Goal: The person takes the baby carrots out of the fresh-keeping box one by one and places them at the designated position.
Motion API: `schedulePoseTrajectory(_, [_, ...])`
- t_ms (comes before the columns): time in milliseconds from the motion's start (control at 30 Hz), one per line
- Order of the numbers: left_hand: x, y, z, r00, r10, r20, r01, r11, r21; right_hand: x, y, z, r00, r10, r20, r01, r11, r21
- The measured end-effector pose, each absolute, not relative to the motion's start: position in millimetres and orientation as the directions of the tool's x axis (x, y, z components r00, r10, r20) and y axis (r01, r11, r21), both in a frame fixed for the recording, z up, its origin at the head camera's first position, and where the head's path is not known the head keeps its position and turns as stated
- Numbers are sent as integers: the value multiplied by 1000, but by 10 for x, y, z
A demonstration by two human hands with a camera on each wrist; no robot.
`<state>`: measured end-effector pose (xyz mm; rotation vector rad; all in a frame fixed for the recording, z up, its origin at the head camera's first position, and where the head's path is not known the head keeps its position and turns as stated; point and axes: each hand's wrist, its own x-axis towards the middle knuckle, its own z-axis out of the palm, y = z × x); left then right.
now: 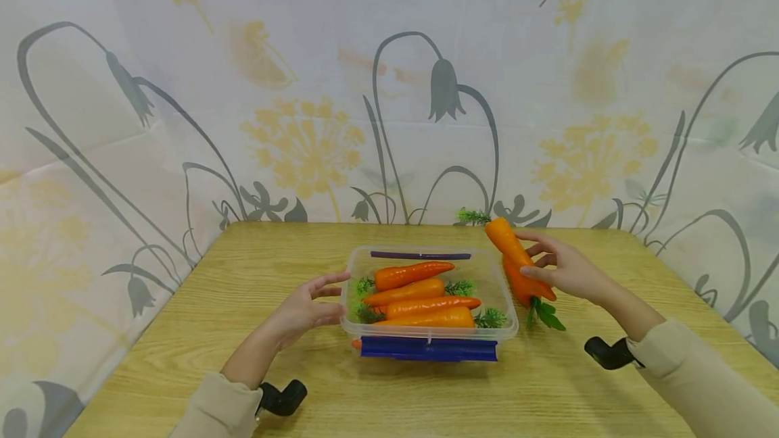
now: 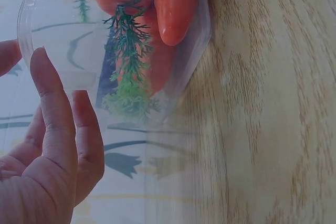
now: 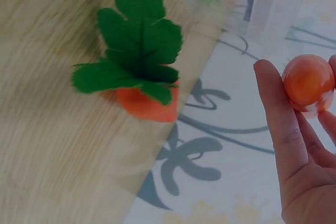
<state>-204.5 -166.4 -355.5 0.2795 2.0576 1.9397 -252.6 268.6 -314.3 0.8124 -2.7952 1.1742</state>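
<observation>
A clear plastic box with blue clips holds several orange toy carrots with green tops. At its left side, my left hand has its fingertips right at the rim, fingers loosely extended. My right hand grips a carrot just right of the box, its feathery top pointing to the back and its tip toward me. Behind and under it lies another orange carrot with broad green leaves. The right wrist view shows the held carrot tip-on between fingers and thumb.
The box stands on a light wood-grain table, near its middle. A white curtain with grey and yellow flower prints hangs behind the table's back edge. Dark wrist cameras sit at both cuffs.
</observation>
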Motion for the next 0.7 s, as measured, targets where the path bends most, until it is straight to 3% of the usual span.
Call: schedulePoseTrajectory(700, [-2050,-1670,-3570,-938,335,-86,-62,79,995,-2542,3047,-3452,-942,-280,183,-329,681,-654])
